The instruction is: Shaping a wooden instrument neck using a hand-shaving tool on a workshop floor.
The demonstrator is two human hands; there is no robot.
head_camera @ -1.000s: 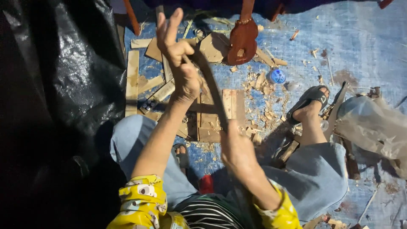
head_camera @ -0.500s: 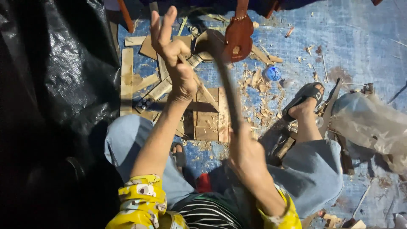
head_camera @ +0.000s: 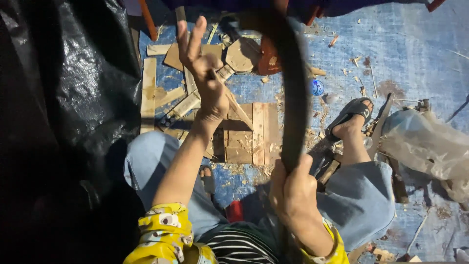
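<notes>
While the right hand [head_camera: 293, 193] stayed nearest the lens, it was clamped round the lower end of a long dark blade [head_camera: 295, 93], its long axis running up and away. Beyond, the left hand [head_camera: 207, 80] pinched a thin wooden stick [head_camera: 237, 105], probably, fingers splayed, left of the blade.

The left hand [head_camera: 205, 73] was raised — two fingers straight, thumb pinched in. The right hand [head_camera: 293, 193] sat lower — fist closed.

blue tarp floor [head_camera: 415, 58], perhaps black sheeting [head_camera: 63, 98]
</notes>
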